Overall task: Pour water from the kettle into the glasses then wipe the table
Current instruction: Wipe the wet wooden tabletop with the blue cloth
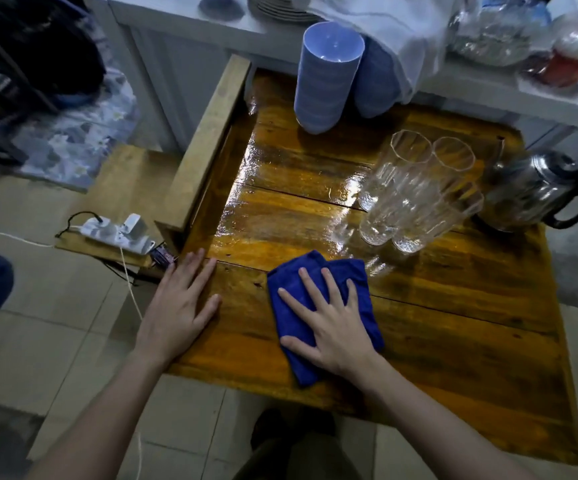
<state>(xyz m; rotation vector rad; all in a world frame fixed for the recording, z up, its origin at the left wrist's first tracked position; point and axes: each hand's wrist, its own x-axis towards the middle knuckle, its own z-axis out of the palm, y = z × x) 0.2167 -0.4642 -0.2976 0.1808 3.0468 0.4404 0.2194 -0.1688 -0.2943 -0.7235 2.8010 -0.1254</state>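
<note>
**Wiping pass: cloth flat under right hand on the wet table**

Wooden table (436,341): glossy, wet sheen across its far and middle planks; near planks look duller.

Blue bowl stacks (325,77): two, at the table's far edge, against the white counter (183,26).

Kettle (536,188): steel, black handle, at the table's far right corner, upright.

Glasses (415,188): a cluster of clear ribbed tumblers, just left of the kettle, touching one another. Water level cannot be told.

Blue cloth (315,271): folded, on the table's near middle.

Right hand (329,323): open, fingers spread, palm pressed flat on the cloth.

Left hand (180,306): open, flat on the table's near left edge, gripping nothing.

Power strip (114,232): on a low shelf left of the table.
</note>
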